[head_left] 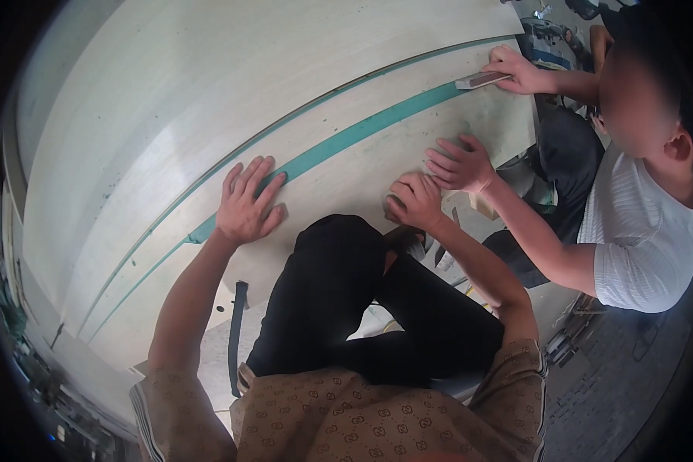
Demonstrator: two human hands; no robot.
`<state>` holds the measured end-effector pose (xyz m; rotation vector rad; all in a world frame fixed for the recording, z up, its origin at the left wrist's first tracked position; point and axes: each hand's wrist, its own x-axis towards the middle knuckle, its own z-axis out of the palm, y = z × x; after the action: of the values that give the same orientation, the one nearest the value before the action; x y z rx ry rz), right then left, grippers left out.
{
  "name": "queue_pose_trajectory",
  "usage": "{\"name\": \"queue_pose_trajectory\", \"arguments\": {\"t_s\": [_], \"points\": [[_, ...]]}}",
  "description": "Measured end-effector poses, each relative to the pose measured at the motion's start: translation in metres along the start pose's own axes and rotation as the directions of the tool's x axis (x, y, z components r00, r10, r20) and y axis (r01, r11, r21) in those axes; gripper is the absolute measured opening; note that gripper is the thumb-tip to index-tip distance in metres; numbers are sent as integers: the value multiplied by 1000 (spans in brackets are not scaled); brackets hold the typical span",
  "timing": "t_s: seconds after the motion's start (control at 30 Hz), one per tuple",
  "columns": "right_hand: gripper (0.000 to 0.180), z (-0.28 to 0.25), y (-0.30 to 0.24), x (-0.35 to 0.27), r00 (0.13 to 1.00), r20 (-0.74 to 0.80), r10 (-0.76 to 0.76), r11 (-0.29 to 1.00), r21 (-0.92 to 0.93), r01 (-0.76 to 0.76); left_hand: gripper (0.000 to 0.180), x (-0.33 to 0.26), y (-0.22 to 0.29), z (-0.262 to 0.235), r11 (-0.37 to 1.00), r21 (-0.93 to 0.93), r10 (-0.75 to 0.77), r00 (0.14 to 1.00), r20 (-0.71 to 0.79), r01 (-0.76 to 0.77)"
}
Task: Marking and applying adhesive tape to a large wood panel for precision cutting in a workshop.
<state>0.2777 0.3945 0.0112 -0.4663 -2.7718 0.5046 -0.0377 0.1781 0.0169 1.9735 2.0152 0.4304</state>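
Teal tape runs in a long strip across the pale board, and it passes right under the fingers of my left hand. Those fingers lie spread and flat, pressing on the tape and the board, gripping nothing. My right hand sits further along, just below the strip, curled into a loose fist with the knuckles up; I cannot tell whether anything is pinched under it. Touching it on the far side is a co-worker's hand, fingers splayed on the board. Beyond that, at the tape's far end, the co-worker's other hand holds a flat scraper to the strip.

My worries, as I judge it: three hands are crowded on one short stretch, so a slip of the scraper toward us could catch a knuckle. If my left hand shifts sideways under pressure, the tape could wrinkle or wander off its line. My knee is close against the board's near edge, and a nudge could jog it.
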Motion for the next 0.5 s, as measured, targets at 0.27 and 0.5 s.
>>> {"name": "queue_pose_trajectory", "arguments": {"t_s": [0.27, 0.5], "points": [[22, 0, -2, 2, 1000, -9, 3, 1000, 18, -3, 58, -1, -1, -1, 1000, 15, -2, 1000, 23, 2], [30, -1, 0, 28, 999, 42, -12, 999, 53, 10, 58, -1, 0, -1, 999, 36, 5, 1000, 20, -6]]}}
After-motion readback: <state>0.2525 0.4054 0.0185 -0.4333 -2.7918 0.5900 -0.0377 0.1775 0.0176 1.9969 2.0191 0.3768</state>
